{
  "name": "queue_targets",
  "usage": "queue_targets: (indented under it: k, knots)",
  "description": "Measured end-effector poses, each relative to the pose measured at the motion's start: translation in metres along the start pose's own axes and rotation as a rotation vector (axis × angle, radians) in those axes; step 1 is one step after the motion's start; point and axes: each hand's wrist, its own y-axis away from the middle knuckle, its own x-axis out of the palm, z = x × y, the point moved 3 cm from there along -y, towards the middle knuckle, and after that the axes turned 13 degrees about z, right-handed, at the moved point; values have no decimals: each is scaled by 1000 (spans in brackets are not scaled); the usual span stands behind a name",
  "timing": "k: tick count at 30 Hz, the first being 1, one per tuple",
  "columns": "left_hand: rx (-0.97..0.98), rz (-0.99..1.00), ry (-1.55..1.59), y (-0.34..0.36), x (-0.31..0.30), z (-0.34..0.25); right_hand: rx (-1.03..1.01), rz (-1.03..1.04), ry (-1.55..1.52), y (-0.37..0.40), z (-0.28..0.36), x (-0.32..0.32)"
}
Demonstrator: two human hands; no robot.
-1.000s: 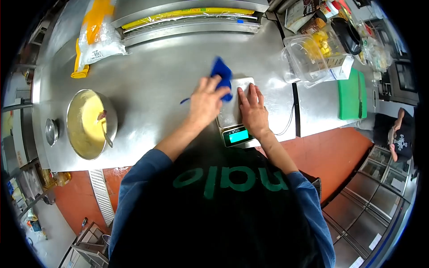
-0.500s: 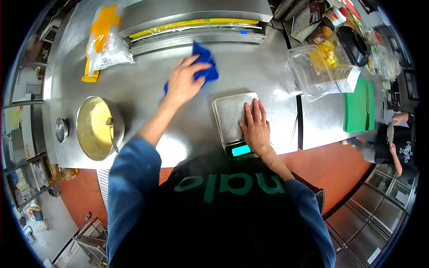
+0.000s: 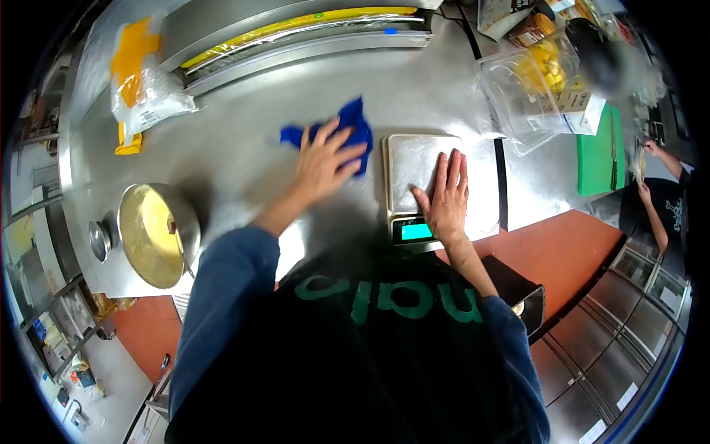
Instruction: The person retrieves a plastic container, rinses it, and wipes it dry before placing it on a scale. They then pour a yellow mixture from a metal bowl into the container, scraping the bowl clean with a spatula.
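Observation:
My left hand (image 3: 323,164) presses a crumpled blue cloth (image 3: 356,132) against the steel worktop, its fingers bent and somewhat spread over the fabric. To the right, my right hand (image 3: 448,201) lies on the flat square digital scale (image 3: 411,166), fingers stretched out over the plate and nothing held. The scale's lit display (image 3: 416,231) glows blue-green, but I cannot read it. A steel bowl (image 3: 188,222) with a yellow mixture and a utensil in it stands at the left, apart from both hands.
A film dispenser (image 3: 310,55) spans the back, beside a plastic bag with yellow wrapping (image 3: 151,100). At right stand clear plastic containers (image 3: 518,111) and a green cutting board (image 3: 597,159) with a knife. A small metal container (image 3: 99,240) sits left. Another person (image 3: 658,200) stands far right.
My left hand has drawn the blue cloth across the worktop, closer to my body. My right hand stays on the scale. The whole view has shifted slightly.

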Motion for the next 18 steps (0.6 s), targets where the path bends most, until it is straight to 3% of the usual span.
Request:
queue_targets:
  k: [4,6,7,8,10,11,14,16,17,18]
  knots:
    - [-41,281,-100,124,5,-47,-30,-53,-27,-31,-1,-2]
    - [-72,438,-69,181,-1,-46,-97,-156,-93,-49,-7,8]
    - [-118,533,-155,209,7,-39,-49,-86,-26,-63,-10,15]
    - [-87,439,-179,236,18,-27,15,3,-42,-71,-6,7]
    - [-173,497,-88,232,10,-22,27,-7,-84,-85,1,1]
    - [-182,353,-146,221,8,-26,31,12,-111,-89,4,-2]
    - [-452,88,-216,159,-1,-23,23,8,-143,-88,11,-26]
    - [-580,-173,-199,124,3,-21,-130,69,-241,-70,6,-49]
    - [-625,-198,-195,113,3,-20,-166,-71,-127,-64,-4,-74]
    - [-676,-221,-184,104,6,-22,-189,-140,-265,-57,-23,-111]
